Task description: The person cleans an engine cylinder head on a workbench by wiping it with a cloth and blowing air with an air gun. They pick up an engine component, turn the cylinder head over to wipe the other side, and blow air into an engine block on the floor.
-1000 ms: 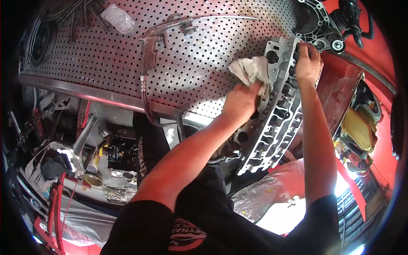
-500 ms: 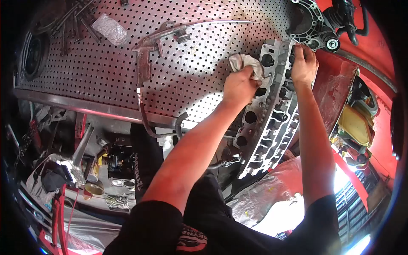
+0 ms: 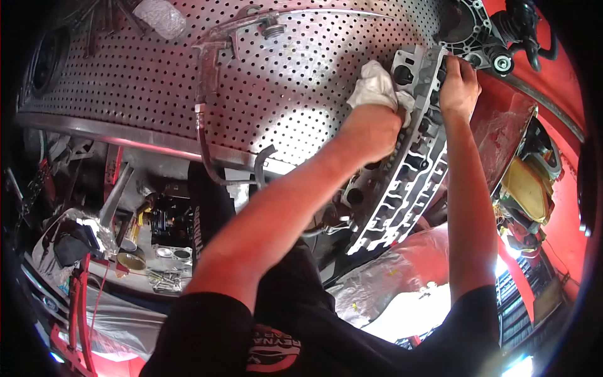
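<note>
A long metal cylinder head (image 3: 411,157) lies aslant at the right end of the perforated metal bench. My left hand (image 3: 374,132) is closed around a crumpled whitish rag (image 3: 375,88), pressed to the left face of the cylinder head, near its upper end. On the other side, my right hand (image 3: 460,88) wraps over the upper right edge of the cylinder head. Its fingertips are partly hidden behind the metal.
The perforated bench (image 3: 144,81) holds an air blow gun (image 3: 210,69) with a hose and a plastic-wrapped item (image 3: 162,17). A metal housing (image 3: 468,31) stands beyond the cylinder head. A red panel (image 3: 502,125) is at the right.
My left hand with the rag has shifted right against the cylinder head's side, and the rag has bunched up differently. My right hand keeps its hold; the whole view has shifted slightly.
</note>
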The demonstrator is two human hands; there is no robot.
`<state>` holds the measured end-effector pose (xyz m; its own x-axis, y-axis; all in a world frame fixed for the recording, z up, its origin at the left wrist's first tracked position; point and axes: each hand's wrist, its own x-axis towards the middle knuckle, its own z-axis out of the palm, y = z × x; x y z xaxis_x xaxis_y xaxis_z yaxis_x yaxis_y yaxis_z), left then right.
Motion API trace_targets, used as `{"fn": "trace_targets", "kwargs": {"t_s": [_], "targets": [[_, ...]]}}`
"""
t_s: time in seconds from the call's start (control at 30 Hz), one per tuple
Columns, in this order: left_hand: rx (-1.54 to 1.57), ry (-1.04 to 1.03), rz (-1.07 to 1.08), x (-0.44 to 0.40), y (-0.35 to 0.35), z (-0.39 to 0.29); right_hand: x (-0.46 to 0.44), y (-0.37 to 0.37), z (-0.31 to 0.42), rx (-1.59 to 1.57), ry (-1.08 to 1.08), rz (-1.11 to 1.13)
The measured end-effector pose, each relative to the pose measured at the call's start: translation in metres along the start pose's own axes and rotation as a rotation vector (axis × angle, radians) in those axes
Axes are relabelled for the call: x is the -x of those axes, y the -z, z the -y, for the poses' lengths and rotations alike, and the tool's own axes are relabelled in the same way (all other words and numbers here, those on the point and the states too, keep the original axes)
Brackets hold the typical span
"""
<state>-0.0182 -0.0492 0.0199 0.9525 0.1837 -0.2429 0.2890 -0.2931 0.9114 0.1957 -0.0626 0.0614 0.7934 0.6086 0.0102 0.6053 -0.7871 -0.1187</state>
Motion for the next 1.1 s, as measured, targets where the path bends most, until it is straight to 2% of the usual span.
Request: {"fn": "trace_targets", "kwargs": {"t_s": [0.03, 0.1, 0.2, 0.23, 0.27, 0.3, 0.37, 0.43, 0.5, 0.57, 0.6, 0.7, 0.77, 0.8, 0.87, 0.9, 1.0, 1.03, 1.1], "targets": [[-0.012, -0.003, -0.004, 0.007, 0.005, 0.004, -0.002, 0.002, 0.006, -0.011, -0.007, -0.004], [-0.190, -0.198, 0.031, 0.018, 0.022, 0.015, -0.003, -0.001, 0.000, -0.025, 0.008, -0.029], [0.641, 0.223, 0.043, 0.074, 0.090, 0.028, -0.002, -0.002, 0.007, 0.019, 0.081, -0.067], [1.296, 0.053, -0.279, 0.096, 0.079, 0.056, 0.001, 0.000, 0.008, 0.059, 0.121, -0.112], [1.452, 0.380, -0.519, 0.117, 0.092, 0.045, 0.001, 0.000, 0.008, 0.051, 0.112, -0.108], [1.464, 0.382, -0.515, 0.125, 0.073, 0.037, -0.002, 0.001, 0.009, 0.063, 0.115, -0.104], [0.953, 0.284, -0.488, 0.133, 0.011, 0.011, -0.004, 0.004, 0.006, -0.017, 0.037, 0.006], [0.415, 0.159, -0.481, 0.116, -0.039, -0.006, -0.005, -0.001, 0.002, 0.004, 0.074, -0.076], [-0.044, 0.208, -0.412, 0.077, -0.072, -0.017, -0.006, 0.000, 0.007, -0.009, -0.005, -0.048], [-0.107, 0.192, -0.460, 0.051, -0.087, -0.017, -0.007, 0.001, 0.007, -0.008, 0.015, -0.021], [-0.105, 0.272, -0.306, 0.052, -0.074, -0.027, -0.006, 0.006, 0.013, 0.008, -0.004, -0.013], [-0.181, 0.249, -0.169, 0.057, -0.070, -0.022, 0.001, 0.007, 0.019, -0.032, -0.046, -0.037], [-0.215, 0.035, -0.025, 0.073, -0.060, -0.008, 0.000, 0.004, 0.017, 0.067, -0.041, -0.055], [0.014, 0.084, -0.039, 0.084, -0.054, -0.004, 0.003, 0.009, 0.022, 0.067, -0.065, -0.024], [0.487, 0.171, -0.104, 0.106, -0.040, 0.002, -0.001, 0.004, 0.011, 0.052, -0.063, 0.004], [0.656, 0.167, -0.370, 0.109, -0.029, -0.003, -0.008, 0.002, 0.008, 0.035, -0.062, 0.012], [0.532, -0.002, -0.877, 0.053, -0.065, -0.020, -0.003, 0.005, 0.017, 0.078, -0.084, 0.017], [0.082, 0.017, -0.784, 0.045, -0.069, -0.017, -0.001, 0.006, 0.016, 0.080, -0.085, 0.015], [0.021, 0.024, -0.729, 0.034, -0.069, -0.007, -0.003, 0.006, 0.010, 0.000, -0.034, 0.028]]}}
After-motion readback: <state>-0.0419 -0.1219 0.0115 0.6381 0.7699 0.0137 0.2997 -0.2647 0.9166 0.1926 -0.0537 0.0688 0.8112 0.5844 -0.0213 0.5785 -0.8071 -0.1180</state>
